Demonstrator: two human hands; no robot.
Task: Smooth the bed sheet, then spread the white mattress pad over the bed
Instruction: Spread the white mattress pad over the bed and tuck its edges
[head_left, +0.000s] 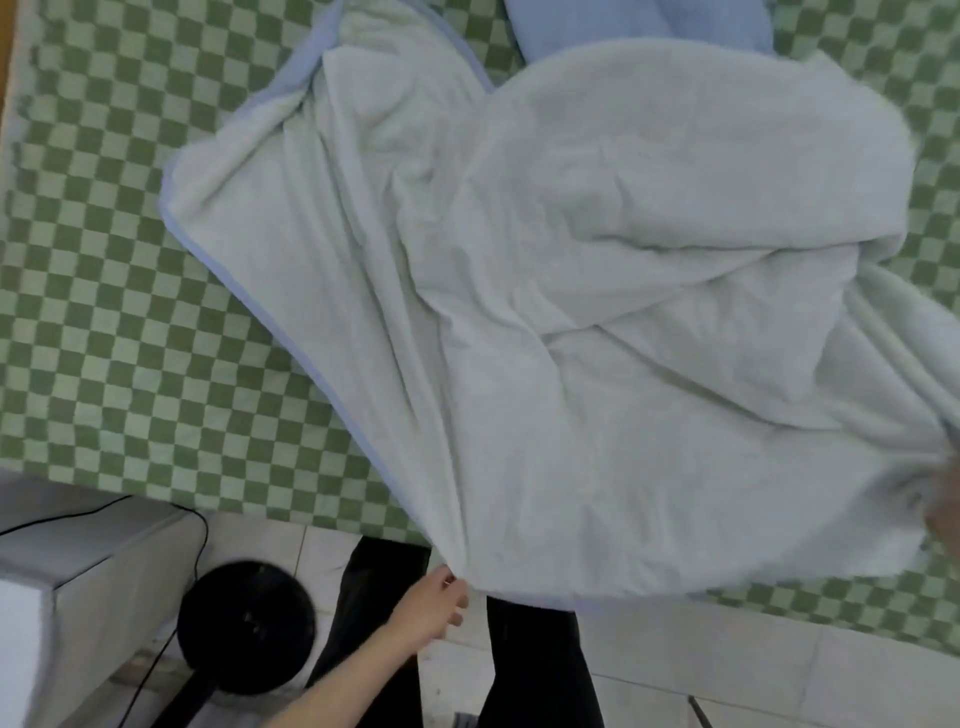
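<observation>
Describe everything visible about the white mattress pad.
The white mattress pad looks soft and fleecy, with pale blue binding along its edges. It lies rumpled and partly folded over itself on the green checkered sheet, not yet spread flat. The left hand pinches its near corner over the floor; the right hand, blurred at the frame edge, seems to grip its bunched right side.

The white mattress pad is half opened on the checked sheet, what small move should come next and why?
Probably pull the near edge outward and shake it flat. The mattress pad lies bunched and skewed, with much of the checked sheet uncovered. The left hand pinches the near corner; the right hand is blurred at the frame edge, where the pad gathers, so its grip is unclear.
</observation>
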